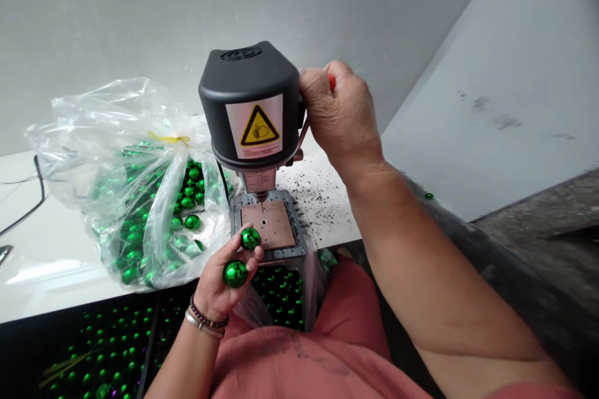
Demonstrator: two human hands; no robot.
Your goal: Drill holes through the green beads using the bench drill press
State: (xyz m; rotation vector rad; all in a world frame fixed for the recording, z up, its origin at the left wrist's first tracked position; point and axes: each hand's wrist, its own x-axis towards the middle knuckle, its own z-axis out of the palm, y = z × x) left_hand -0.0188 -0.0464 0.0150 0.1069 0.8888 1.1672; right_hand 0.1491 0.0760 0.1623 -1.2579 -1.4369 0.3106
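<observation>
My left hand (224, 277) is palm up near the front edge of the drill press base (292, 224), its fingers curled round two shiny green balls. One green ball (250, 237) is at the fingertips; the other ball (234, 274) rests on the palm. My right hand (344, 109) is wrapped round a red-ended lever (332, 81) on the right side of the black drill press head (250, 84). Below the head, the thin bit points at a brown plate (278, 224) with a small hole.
A clear plastic bag (159, 199) of green balls lies left of the press, tied with yellow string. Dark shavings (318, 199) litter the white table (37, 274). More green balls (281, 293) sit below the table edge. A cable (40, 193) is far left.
</observation>
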